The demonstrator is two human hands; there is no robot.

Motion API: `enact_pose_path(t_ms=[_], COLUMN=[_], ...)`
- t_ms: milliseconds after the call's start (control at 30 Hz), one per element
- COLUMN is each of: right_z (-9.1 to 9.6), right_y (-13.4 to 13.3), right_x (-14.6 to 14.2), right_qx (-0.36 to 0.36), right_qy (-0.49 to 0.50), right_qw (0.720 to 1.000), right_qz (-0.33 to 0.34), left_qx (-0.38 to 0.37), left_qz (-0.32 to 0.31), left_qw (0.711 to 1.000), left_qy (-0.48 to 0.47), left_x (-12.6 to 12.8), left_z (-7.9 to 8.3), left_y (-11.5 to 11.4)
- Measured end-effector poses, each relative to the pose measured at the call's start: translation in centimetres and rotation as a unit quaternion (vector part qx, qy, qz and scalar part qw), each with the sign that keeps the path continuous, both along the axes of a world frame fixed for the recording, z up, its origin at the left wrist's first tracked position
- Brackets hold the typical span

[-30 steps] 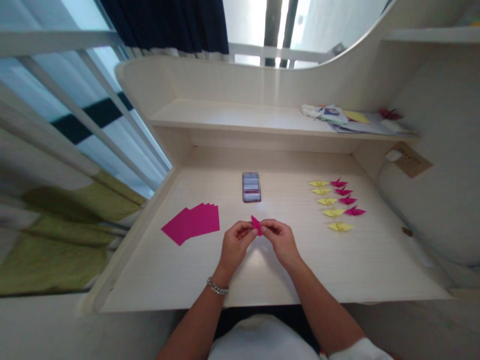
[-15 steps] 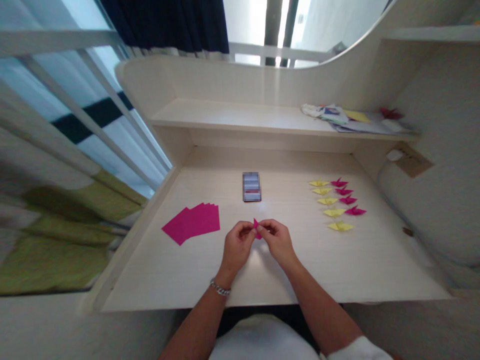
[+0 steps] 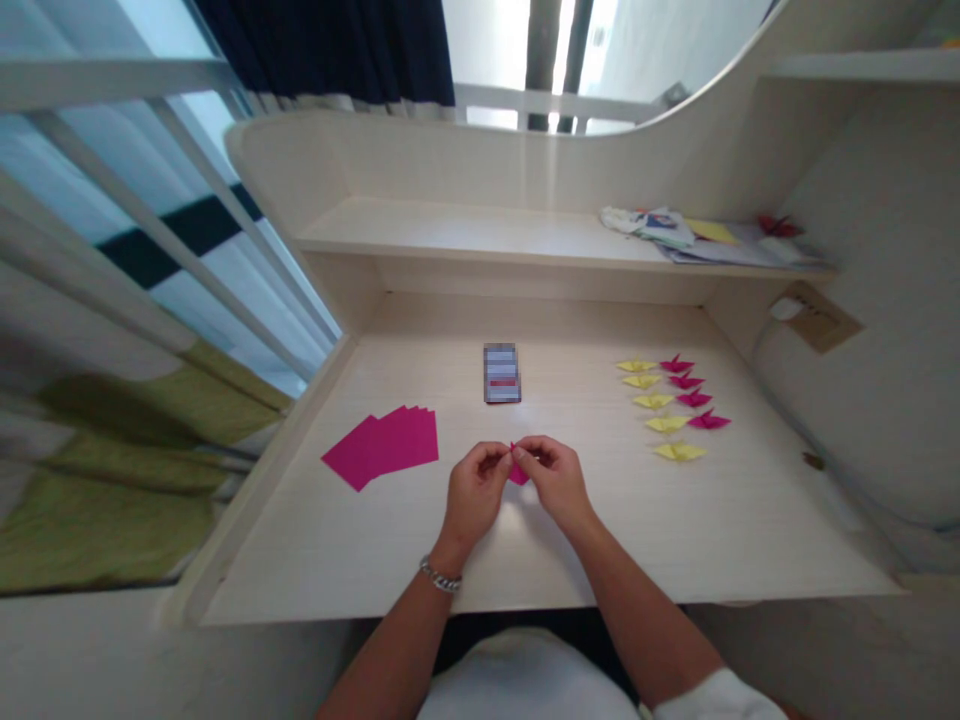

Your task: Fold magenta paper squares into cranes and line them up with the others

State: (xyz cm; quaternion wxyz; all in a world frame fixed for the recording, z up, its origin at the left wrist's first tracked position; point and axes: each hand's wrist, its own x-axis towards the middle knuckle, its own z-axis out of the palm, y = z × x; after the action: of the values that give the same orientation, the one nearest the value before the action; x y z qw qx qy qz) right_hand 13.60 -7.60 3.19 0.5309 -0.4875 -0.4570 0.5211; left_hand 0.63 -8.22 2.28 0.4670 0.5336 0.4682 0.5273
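Note:
Between my two hands is a small folded piece of pink origami paper (image 3: 518, 473), partly hidden by the fingers. My left hand (image 3: 478, 490) pinches its left side with thumb and fingertips. From the right, my right hand (image 3: 553, 482) grips it the same way, thumb close to the other thumb. To the left lies a fanned stack of flat pink paper sheets (image 3: 382, 445). Yellow folded paper cranes (image 3: 667, 424) stand in a column at the right, and pink folded paper cranes (image 3: 694, 398) form a second column beside them.
A phone (image 3: 502, 373) lies beyond my hands, its screen blurred. Papers (image 3: 667, 228) and a dark red folded item (image 3: 778, 226) rest on the raised shelf (image 3: 465, 232). A cable (image 3: 787, 405) runs down the right wall from a plug.
The folded pink paper has turned slightly in my fingers, and its upper tip shows less. My right hand has shifted very little; both hands keep their pinch.

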Motion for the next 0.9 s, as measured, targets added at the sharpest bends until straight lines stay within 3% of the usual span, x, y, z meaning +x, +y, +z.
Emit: enact_pose_path(t_ms=[233,700,900], right_z=[0.24,0.20,0.36], right_y=[-0.12,0.05,-0.05], right_x=[-0.12,-0.28,-0.45], right_qx=[0.006,0.024,0.028], right_qy=[0.020,-0.025,-0.025], right_qw=[1.000,0.999,0.999], right_qz=[0.014,-0.014,-0.009], left_qx=[0.004,0.024,0.024], left_qz=[0.040,-0.003,0.018], left_qw=[0.999,0.998,0.998], left_qy=[0.018,0.050,0.053], left_x=[0.62,0.63,0.81], left_z=[0.33,0.93,1.00], left_y=[-0.53,-0.45,-0.56])
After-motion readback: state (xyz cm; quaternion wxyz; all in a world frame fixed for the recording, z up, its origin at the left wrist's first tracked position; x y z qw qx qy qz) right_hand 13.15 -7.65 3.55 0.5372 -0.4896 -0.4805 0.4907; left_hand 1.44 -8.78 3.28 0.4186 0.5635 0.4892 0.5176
